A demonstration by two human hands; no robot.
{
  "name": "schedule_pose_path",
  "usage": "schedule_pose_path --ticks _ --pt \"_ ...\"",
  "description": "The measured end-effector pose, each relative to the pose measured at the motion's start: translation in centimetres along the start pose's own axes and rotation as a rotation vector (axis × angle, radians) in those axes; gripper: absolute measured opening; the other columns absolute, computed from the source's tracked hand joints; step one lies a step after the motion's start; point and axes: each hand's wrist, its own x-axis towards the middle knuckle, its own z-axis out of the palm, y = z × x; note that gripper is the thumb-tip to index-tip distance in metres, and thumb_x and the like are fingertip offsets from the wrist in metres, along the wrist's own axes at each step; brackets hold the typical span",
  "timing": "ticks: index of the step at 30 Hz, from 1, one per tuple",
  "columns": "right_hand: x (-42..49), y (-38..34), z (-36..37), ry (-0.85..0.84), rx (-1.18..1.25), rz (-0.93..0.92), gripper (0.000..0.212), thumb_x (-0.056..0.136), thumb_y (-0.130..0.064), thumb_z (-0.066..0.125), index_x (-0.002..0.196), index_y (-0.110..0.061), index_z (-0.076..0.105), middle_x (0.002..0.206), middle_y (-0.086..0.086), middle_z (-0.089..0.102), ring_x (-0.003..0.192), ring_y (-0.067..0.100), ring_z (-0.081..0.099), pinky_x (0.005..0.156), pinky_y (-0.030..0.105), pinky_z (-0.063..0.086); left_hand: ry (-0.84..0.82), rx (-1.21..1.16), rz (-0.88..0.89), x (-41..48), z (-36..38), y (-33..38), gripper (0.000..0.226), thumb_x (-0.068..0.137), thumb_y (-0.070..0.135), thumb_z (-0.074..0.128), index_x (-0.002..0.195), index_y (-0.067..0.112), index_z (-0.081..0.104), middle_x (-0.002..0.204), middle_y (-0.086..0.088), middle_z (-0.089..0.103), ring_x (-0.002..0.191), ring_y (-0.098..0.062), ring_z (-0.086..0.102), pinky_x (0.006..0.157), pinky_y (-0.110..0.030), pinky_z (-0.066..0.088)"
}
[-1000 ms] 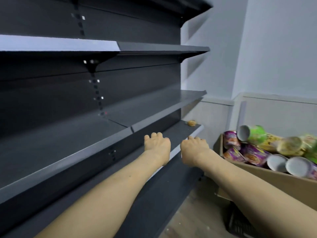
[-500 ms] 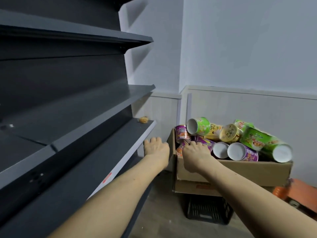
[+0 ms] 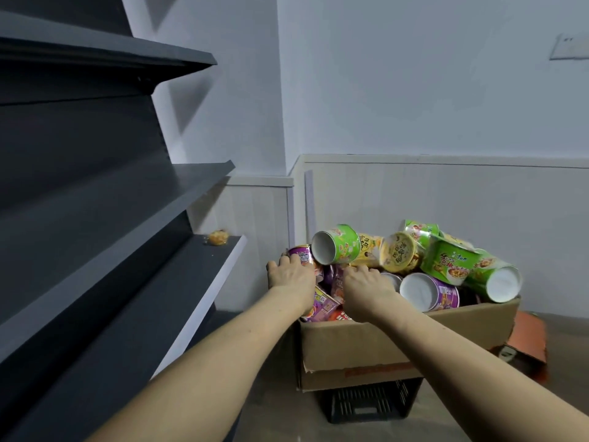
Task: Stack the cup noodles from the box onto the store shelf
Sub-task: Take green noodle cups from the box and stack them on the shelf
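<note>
Both hands are reaching forward and down into the cardboard box [image 3: 366,342], which is sitting on a black crate [image 3: 366,405] just right of the store shelf [image 3: 153,301]. The cup noodles [image 3: 398,253] are lying heaped on their sides, bases mostly facing the camera. The left hand [image 3: 291,275] is laying its fingers on a purple cup [image 3: 304,256] at the box's far left corner. The right hand [image 3: 366,288] is dipping among more purple cups just beside it, toward the near edge. The fingertips are hiding, so I cannot tell whether either hand is gripping. The left hand is sitting nearer the shelf, so the carry is probably going leftward.
</note>
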Motion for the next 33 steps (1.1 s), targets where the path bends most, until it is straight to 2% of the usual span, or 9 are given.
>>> schedule_pose_path --ticks 6,10,13,20,24,28,31,33 --pt "4.4 2.6 0.7 -0.029 0.077 0.042 0.043 0.090 -0.015 0.048 0.132 -0.005 0.039 0.130 0.016 0.045 0.119 0.032 0.046 0.096 0.038 0.041 -0.003 0.004 0.043 5.9 0.6 0.9 0.061 0.086 0.031 0.067 0.139 0.018 0.041 0.139 -0.012 0.040 0.129 -0.031 0.038 0.103 -0.044 0.033" --pt "8.1 4.6 1.6 -0.066 0.121 0.047 0.045 0.092 -0.021 0.050 0.132 -0.004 0.039 0.133 0.017 0.043 0.122 0.033 0.045 0.098 0.039 0.041 -0.039 0.012 0.041 9.9 0.9 1.8 0.060 0.087 0.033 0.065 0.139 0.017 0.041 0.138 -0.012 0.040 0.129 -0.030 0.038 0.104 -0.044 0.032" --pt "11.7 6.1 2.5 -0.104 0.149 0.035 0.053 0.090 -0.029 0.055 0.133 -0.002 0.038 0.140 0.020 0.039 0.130 0.033 0.039 0.105 0.041 0.039 -0.072 0.010 0.026 13.3 0.9 2.5 0.062 0.085 0.033 0.067 0.138 0.017 0.040 0.136 -0.011 0.041 0.128 -0.030 0.039 0.103 -0.043 0.033" --pt "19.6 10.0 4.1 -0.209 0.331 0.015 0.072 0.088 -0.043 0.061 0.139 -0.002 0.031 0.138 0.015 0.042 0.130 0.030 0.039 0.104 0.037 0.036 -0.166 -0.013 -0.028 22.1 0.6 5.1 0.071 0.084 0.043 0.067 0.142 0.018 0.036 0.137 -0.009 0.040 0.129 -0.029 0.039 0.101 -0.041 0.035" --pt "23.7 11.9 5.4 -0.284 0.449 0.046 0.047 0.091 -0.028 0.056 0.131 -0.005 0.044 0.130 0.013 0.052 0.119 0.028 0.051 0.095 0.032 0.044 -0.217 0.044 -0.048 26.8 0.7 5.9 0.066 0.084 0.031 0.067 0.141 0.019 0.037 0.138 -0.010 0.039 0.130 -0.030 0.038 0.103 -0.044 0.035" --pt "26.6 13.3 7.3 -0.345 0.588 0.065 0.026 0.088 -0.009 0.048 0.110 -0.003 0.060 0.108 0.012 0.061 0.098 0.027 0.058 0.082 0.032 0.050 -0.292 0.020 -0.077 30.8 1.0 5.8 0.068 0.082 0.040 0.067 0.139 0.017 0.039 0.139 -0.010 0.040 0.130 -0.030 0.040 0.104 -0.046 0.036" --pt "28.6 13.7 8.9 -0.396 0.734 0.099 0.010 0.088 -0.010 0.052 0.093 -0.006 0.061 0.083 0.005 0.059 0.073 0.017 0.054 0.060 0.024 0.046 -0.392 -0.150 -0.107 33.4 1.3 5.7 0.063 0.078 0.039 0.070 0.130 0.012 0.047 0.133 -0.011 0.050 0.119 -0.031 0.050 0.100 -0.043 0.045" --pt "29.7 13.8 9.4 -0.439 0.826 0.123 0.009 0.089 -0.007 0.052 0.081 -0.009 0.056 0.071 0.001 0.051 0.061 0.011 0.045 0.050 0.018 0.039 -0.467 -0.272 -0.113 35.0 1.5 5.7 0.060 0.081 0.036 0.071 0.127 0.004 0.050 0.123 -0.012 0.056 0.106 -0.028 0.057 0.090 -0.033 0.050"
